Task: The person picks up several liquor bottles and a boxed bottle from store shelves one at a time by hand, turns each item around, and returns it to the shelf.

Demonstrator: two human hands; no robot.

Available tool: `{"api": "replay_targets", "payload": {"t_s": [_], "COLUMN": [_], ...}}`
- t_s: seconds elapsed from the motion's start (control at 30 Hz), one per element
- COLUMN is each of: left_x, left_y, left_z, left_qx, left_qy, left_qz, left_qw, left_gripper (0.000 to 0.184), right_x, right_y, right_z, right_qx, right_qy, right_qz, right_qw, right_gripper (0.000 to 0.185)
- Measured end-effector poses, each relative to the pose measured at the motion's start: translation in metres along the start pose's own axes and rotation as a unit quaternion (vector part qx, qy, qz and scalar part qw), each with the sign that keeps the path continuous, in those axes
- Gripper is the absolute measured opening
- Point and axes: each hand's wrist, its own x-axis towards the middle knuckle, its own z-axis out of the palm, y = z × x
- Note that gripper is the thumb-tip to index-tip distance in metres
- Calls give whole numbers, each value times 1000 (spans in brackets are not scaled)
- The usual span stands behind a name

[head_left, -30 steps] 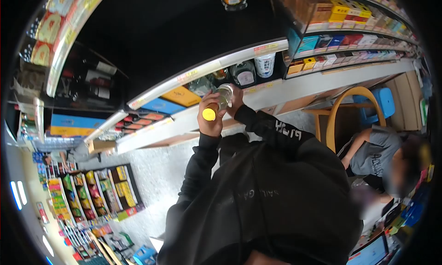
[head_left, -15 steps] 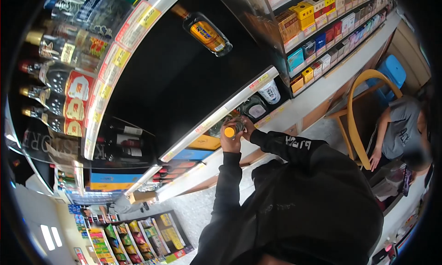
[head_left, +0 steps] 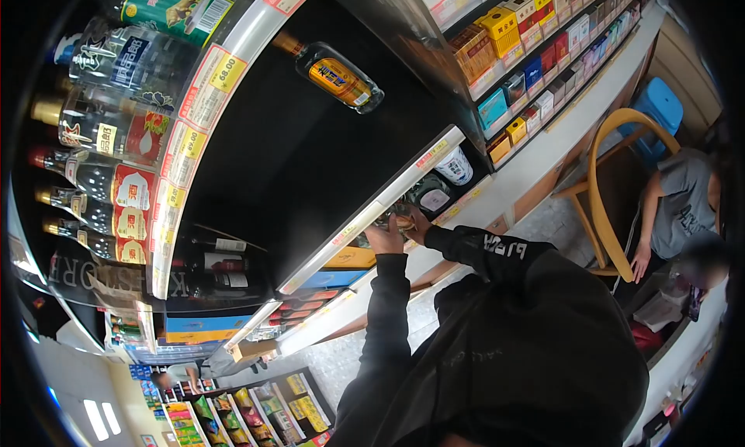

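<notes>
Both of my hands are at the edge of the lower shelf, around a glass bottle (head_left: 402,216). My left hand (head_left: 385,238) is closed round its near left side. On the other side my right hand (head_left: 419,225) grips the same bottle. The bottle's lower part and much of its body are hidden by my fingers and the shelf lip. Just right of my right hand stand a dark bottle with a pale label (head_left: 431,195) and a white patterned container (head_left: 455,167). On the dark shelf above lies a flat bottle with an orange label (head_left: 338,78).
Liquor bottles (head_left: 130,202) line the curved upper shelf at left, behind a price-tag strip (head_left: 208,88). Cigarette packs (head_left: 500,29) fill the rack at upper right. A seated person (head_left: 687,206) and a wooden chair (head_left: 601,187) are at right. Snack shelves (head_left: 248,412) stand at lower left.
The bottle in my hands has tipped, and its orange cap no longer shows. My hands have moved slightly down and toward the shelf. The view has shifted a little.
</notes>
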Motion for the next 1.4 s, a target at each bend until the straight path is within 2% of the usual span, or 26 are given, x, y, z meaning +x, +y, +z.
{"api": "replay_targets", "payload": {"t_s": [0.13, 0.17, 0.23, 0.3, 0.37, 0.43, 0.47, 0.5, 0.53, 0.57, 0.63, 0.67, 0.7, 0.77, 0.83, 0.9, 0.97, 1.1, 1.13, 1.17, 1.23, 1.27, 1.3, 1.37, 1.4], "left_x": [-3, -3, -6, -14, -22, -34, -42, -48, -50, -48, -32, -18, -6, 27, 60, 102, 150, 235, 254, 266, 287, 297, 305, 323, 328], "left_y": [4, 3, 4, 8, 9, 9, 13, 17, 22, 31, 73, 95, 112, 123, 153, 166, 171, 163, 165, 167, 171, 172, 170, 165, 162], "left_z": [5, 5, 3, -3, -16, -30, -37, -49, -68, -83, -106, -114, -122, -134, -138, -136, -127, -88, -83, -69, -40, -26, -16, -3, 1], "left_qx": [32, 33, -88, -79, -66, 9, -66, -64, -44, -22, -228, -222, -238, -233, -345, -367, -335, -332, -318, -324, -334, -366, -372, -202, -216], "left_qy": [39, 40, 44, 34, 26, -22, -20, -20, -170, -317, -483, -501, -493, -462, -310, -191, -130, -75, -126, -133, -74, -86, -88, -75, -78], "left_qz": [20, 19, -2, 4, 11, 46, 34, 33, 26, 17, -133, -41, -11, 44, 55, 79, 98, 64, 44, 50, 80, 134, 139, 109, 113], "left_qw": [999, 998, 995, 996, 997, 999, 997, 997, 984, 948, 835, 835, 837, 855, 884, 907, 928, 938, 939, 935, 936, 917, 913, 970, 967], "left_gripper": [66, 66, 57, 60, 64, 62, 54, 54, 51, 48, 40, 34, 34, 35, 42, 48, 55, 58, 60, 60, 65, 70, 70, 77, 79], "right_x": [-13, -17, -23, -34, -51, -76, -87, -101, -116, -133, -151, -167, -187, -200, -206, -209, -207, -210, -214, -216, -217, -219, -222, -227, -229], "right_y": [-11, -18, -21, -11, 27, 53, 74, 102, 140, 175, 148, 135, 152, 127, 117, 113, 111, 96, 93, 91, 86, 87, 89, 83, 81], "right_z": [-12, -19, -24, -23, -23, -34, -40, -47, -57, -69, -100, -115, -119, -132, -136, -136, -132, -139, -142, -147, -154, -156, -158, -167, -170], "right_qx": [88, 121, 153, 135, 208, -12, -43, 25, 132, 223, 20, -70, -35, -82, -100, -118, -121, -142, -127, -114, -127, -126, -125, -105, -86], "right_qy": [-27, -58, -91, -83, -146, -156, -183, -256, -326, -378, -417, -391, -337, -333, -333, -315, -294, -257, -251, -245, -232, -209, -188, -160, -150], "right_qz": [-14, 12, 39, 18, 115, -54, -59, 21, 137, 260, 86, 151, 144, 207, 219, 233, 197, 188, 187, 185, 179, 162, 145, 141, 140], "right_qw": [996, 991, 983, 987, 960, 986, 980, 966, 926, 860, 905, 905, 930, 916, 912, 912, 927, 937, 941, 945, 948, 956, 963, 971, 975], "right_gripper": [84, 86, 89, 90, 83, 70, 66, 61, 58, 54, 48, 44, 46, 46, 50, 53, 51, 58, 58, 58, 58, 57, 57, 57, 57]}}
